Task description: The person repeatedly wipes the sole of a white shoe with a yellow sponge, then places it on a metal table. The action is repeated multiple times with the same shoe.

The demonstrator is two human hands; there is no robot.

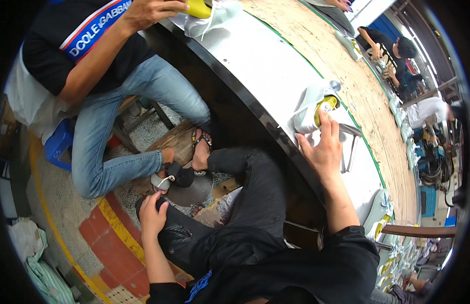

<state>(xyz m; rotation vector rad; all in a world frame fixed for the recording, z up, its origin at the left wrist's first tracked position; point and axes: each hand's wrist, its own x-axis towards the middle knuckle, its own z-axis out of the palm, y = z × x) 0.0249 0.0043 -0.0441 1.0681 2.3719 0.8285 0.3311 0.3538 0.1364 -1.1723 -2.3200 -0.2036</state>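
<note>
Nearest, the left hand point(153, 217) rests with its fingers bent loosely on the person's own knee, on black trousers point(250, 202) of a slightly shiny cloth; it holds nothing. Below the knees lies a floor point(67, 213) of speckled grey stone with a yellow line and red tiles, and at the far left edge a striped green and white cloth bag point(47, 278) sits, its contents not visible.

Further up, the right hand point(323, 149) reaches to the bench point(265, 71), a long curved table with a smooth, pale metal top. The fingers are open and spread, and the fingertips touch a shoe point(313, 109) that lies on its side on the metal, near the bench's front edge. It is pale mint-white, soft cloth outside, with a bright yellow form filling its opening. Just beside the hand a bent metal bracket point(350, 147) stands on the bench.

Behind the metal part runs a rough, worn wooden belt point(346, 55), edged by a thin green line. More pale shoes with yellow insides point(379, 223) stand at the bench's right end, and others lie along the belt farther away.

On the left sits another person in blue jeans point(123, 116) and a black shirt with a slanted blue, white and red band; that person's hand point(148, 11) grips a similar shoe with yellow inside. Far away, other workers point(392, 50) bend over the belt.
</note>
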